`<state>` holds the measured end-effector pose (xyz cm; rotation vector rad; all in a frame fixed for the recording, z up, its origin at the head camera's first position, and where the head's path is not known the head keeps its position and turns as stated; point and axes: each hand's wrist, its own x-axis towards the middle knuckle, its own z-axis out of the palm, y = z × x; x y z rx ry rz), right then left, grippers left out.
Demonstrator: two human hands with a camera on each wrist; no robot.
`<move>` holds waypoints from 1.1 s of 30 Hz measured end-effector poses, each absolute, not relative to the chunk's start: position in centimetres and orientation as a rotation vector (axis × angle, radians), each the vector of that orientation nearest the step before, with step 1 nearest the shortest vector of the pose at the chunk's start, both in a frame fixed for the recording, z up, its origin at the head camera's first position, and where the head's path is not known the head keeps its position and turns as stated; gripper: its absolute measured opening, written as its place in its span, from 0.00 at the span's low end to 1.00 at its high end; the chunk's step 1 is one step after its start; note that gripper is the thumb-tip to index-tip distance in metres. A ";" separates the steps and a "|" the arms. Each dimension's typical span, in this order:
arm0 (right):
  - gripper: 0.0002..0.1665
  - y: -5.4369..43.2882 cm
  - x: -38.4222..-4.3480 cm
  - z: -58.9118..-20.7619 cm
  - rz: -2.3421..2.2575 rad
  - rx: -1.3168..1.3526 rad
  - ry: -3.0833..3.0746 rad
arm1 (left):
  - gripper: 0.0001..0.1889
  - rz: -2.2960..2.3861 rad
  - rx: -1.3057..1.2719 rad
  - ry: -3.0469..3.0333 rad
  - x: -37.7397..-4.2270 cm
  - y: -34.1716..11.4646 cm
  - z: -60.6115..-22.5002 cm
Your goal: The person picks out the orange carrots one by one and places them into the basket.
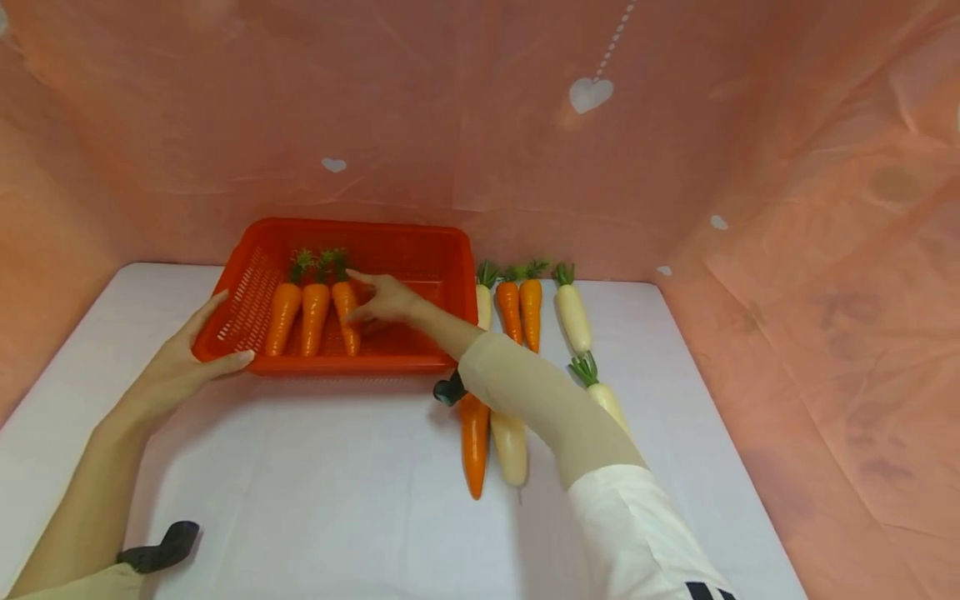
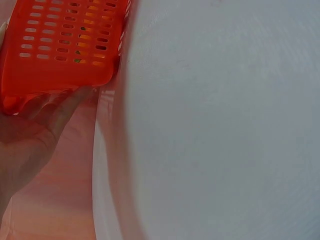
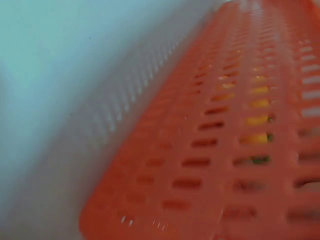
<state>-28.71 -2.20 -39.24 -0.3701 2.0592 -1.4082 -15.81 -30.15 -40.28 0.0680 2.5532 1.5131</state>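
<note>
A red plastic basket (image 1: 390, 364) with slotted walls sits at the back of the table, left of centre. Inside its left half lie three carrots side by side, green tops to the back: the left carrot (image 1: 283, 317), the middle carrot (image 1: 315, 318) and the right carrot (image 1: 345, 315). My left hand (image 1: 176, 367) grips the basket's front left corner, thumb at the front rim and fingers along the left side. Over the basket, my right hand (image 1: 386, 300) reaches to the right carrot, index finger and thumb spread apart with their tips at its right edge.
Right of the basket lie two carrots (image 1: 531, 312), several white radishes (image 1: 573, 321) and, nearer the front, a big carrot (image 1: 474, 450) beside another radish (image 1: 510, 450). My right forearm crosses above some of them. A pink cloth wall (image 1: 525, 167) stands behind the white table (image 1: 322, 483).
</note>
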 end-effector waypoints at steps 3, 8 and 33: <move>0.48 -1.2 -28.8 -38.7 -1.433 -0.413 2.061 | 0.51 1.508 0.074 2.567 -15.7 -30.1 -40.1; 0.45 0.9 -28.8 -37.4 -1.509 -0.470 2.074 | 0.50 1.504 0.080 2.579 -15.7 -30.3 -40.1; 0.30 13.7 -27.4 -35.2 -1.641 -0.598 2.232 | 0.49 1.503 0.071 2.556 -15.8 -30.6 -40.5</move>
